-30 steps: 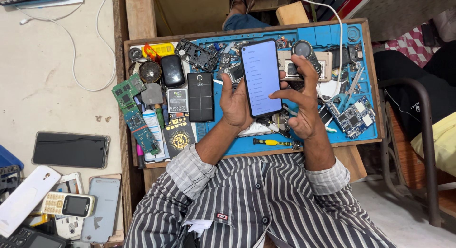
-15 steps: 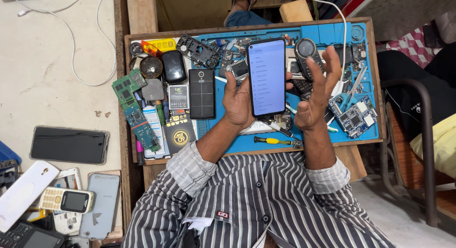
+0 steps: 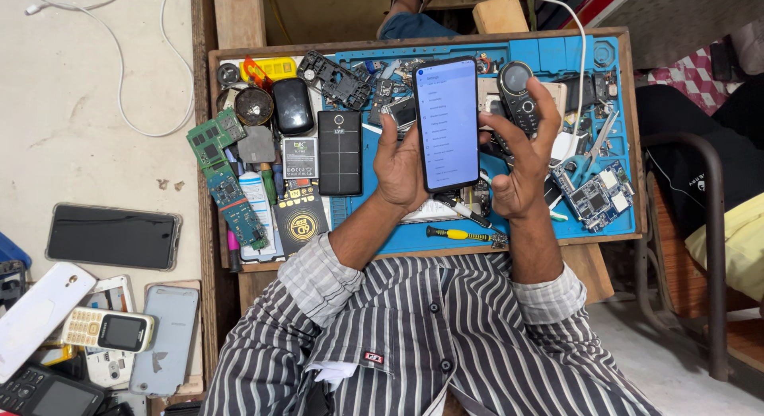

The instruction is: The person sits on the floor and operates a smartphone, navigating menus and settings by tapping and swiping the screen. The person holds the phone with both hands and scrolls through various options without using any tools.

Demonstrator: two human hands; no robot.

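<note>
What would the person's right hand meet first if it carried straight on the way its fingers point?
Probably the dark oval-topped keypad handset. The right hand points up the picture, its fingertips already beside or just under that handset. One view cannot settle depth, so contact is uncertain.

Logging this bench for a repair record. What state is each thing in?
Smartphone: screen lit, upright, in left hand grip.
Right hand: fingers spread, touching phone's edge.
Keypad phone: screen dark, lying flat.
Black phone: dark, face up.
Screwdriver: lying on blue mat.
</note>
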